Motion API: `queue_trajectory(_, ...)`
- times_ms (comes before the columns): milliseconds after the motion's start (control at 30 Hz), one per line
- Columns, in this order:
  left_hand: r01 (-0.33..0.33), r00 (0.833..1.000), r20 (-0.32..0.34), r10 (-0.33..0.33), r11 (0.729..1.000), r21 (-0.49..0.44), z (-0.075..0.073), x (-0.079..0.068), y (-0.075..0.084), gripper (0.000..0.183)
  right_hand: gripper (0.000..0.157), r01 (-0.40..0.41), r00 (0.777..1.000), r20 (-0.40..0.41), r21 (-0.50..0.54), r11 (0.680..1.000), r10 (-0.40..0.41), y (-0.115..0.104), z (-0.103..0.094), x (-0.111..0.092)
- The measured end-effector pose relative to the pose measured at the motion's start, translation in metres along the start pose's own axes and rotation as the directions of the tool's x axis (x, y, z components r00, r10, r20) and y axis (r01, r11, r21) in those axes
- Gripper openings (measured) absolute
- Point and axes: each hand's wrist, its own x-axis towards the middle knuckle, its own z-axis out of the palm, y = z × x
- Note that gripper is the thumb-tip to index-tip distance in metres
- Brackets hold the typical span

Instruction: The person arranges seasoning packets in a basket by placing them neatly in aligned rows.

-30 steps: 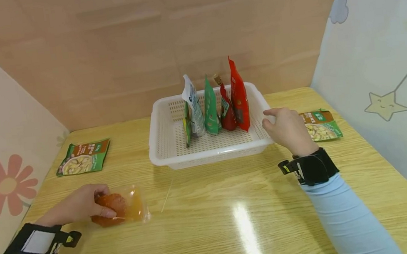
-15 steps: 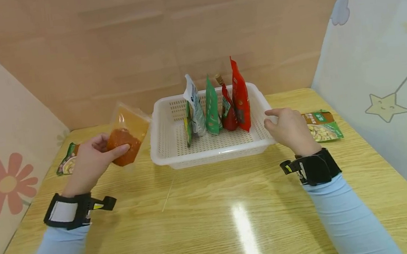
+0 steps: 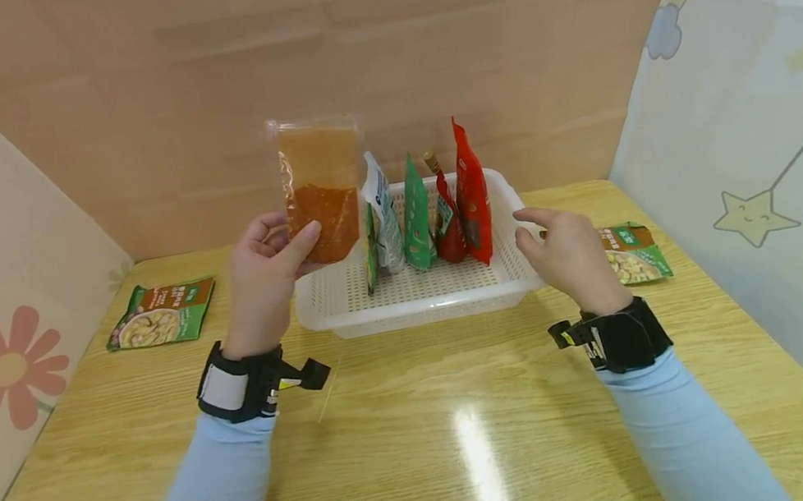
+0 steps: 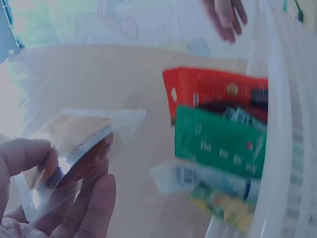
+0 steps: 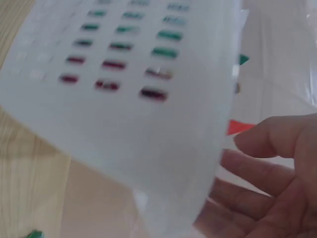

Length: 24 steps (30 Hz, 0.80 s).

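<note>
Head view: the left hand pinches the orange sauce pouch, which is upright with its contents settled low, at the left end of the white basket; whether it is above or in front of the basket cannot be told. The low grip on the filled part should limit sagging; the pouch is best kept vertical and clear of the basket rim. The right hand is at the opposite end, fingers relaxed, holding nothing. Left wrist view: thumb and fingers bear on opposite faces of the pouch, which is apart from the green packet and red packet. This gap should be maintained, since upright packets may topple if nudged. Right wrist view: fingertips are partly hidden at the basket wall; contact cannot be confirmed. Any steadying pressure there should be light, leaving the basket level on the worktop.
</note>
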Motion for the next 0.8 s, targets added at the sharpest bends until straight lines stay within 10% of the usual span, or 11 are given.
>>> queue_trajectory(167,0.011,0.998,0.063,-0.009,1.0,-0.024,0.029,-0.01,-0.003,0.027,0.029,0.092,0.995,0.018,0.227,0.97,-0.098,-0.019,0.005,-0.006)
queue_trajectory(400,0.052,0.993,0.103,-0.054,0.999,0.014,0.054,-0.028,-0.007,0.024,0.035,0.066,0.965,0.172,0.575,0.815,-0.199,-0.049,0.014,-0.017)
queue_trajectory(800,0.018,0.975,0.22,-0.044,0.993,0.118,0.07,-0.043,-0.018,0.025,0.028,-0.021,0.952,0.229,0.713,0.701,-0.205,-0.065,0.02,-0.025)
